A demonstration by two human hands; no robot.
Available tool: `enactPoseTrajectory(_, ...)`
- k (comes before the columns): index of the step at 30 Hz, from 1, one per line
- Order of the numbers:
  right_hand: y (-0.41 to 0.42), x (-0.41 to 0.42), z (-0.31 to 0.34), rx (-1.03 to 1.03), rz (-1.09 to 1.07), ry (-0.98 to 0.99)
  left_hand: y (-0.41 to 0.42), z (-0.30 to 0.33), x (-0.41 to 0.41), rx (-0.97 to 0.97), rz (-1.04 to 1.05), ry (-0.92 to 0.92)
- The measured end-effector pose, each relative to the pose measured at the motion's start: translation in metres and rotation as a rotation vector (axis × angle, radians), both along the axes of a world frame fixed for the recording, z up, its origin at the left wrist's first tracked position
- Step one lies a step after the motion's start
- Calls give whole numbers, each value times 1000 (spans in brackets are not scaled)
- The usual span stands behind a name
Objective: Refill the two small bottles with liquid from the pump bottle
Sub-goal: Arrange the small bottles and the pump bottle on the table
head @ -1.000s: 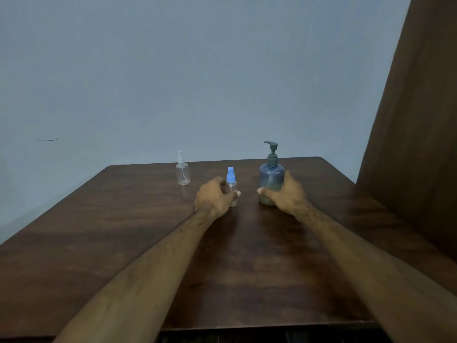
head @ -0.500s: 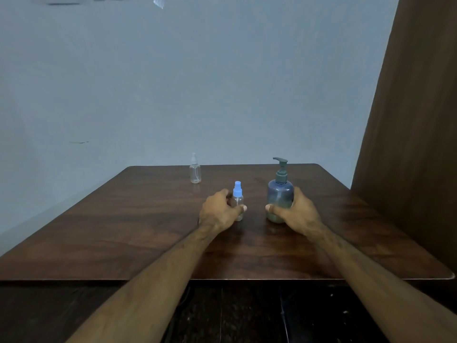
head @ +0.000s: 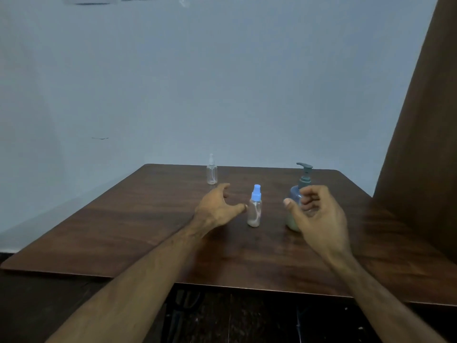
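Observation:
A small clear bottle with a blue spray cap [head: 254,207] stands upright mid-table, a little liquid at its bottom. My left hand [head: 217,209] hovers just left of it, fingers spread, thumb tip close to the bottle but apart from it. The blue-grey pump bottle [head: 298,194] with a dark pump head stands to the right, holding pale liquid low down. My right hand [head: 316,216] floats in front of it with loosely curled fingers, holding nothing and hiding part of the bottle. A second small clear bottle with a clear cap [head: 212,170] stands near the table's far edge.
The dark wooden table [head: 123,231] has its front edge near me and a dark floor below. A pale wall runs behind it, and a brown wooden panel [head: 420,144] rises at the right beside the table.
Both hands have let go: the left has come off the blue-capped bottle and the right off the pump bottle, both drawn back slightly toward me.

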State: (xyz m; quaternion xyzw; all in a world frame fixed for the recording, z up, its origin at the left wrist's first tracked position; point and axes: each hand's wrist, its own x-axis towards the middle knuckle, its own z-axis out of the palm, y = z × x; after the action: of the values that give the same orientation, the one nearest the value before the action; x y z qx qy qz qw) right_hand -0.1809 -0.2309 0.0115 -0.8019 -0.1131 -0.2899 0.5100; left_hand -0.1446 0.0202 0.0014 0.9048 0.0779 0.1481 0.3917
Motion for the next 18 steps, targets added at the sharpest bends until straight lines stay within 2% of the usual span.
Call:
enactPoseTrajectory(4, 62, -7, 9, 17, 298, 133, 37, -3, 8, -57, 79, -52)
enactPoseTrajectory(7, 116, 8, 8, -20, 405, 217, 65, -5, 22, -24, 149, -59)
enactPoseTrajectory(11, 175, 54, 7, -109, 351, 303, 102, -6, 47, 40, 224, -18)
enactPoseTrajectory(18, 225, 153, -12, -201, 164, 520, 140, -4, 121, -9, 204, -1)
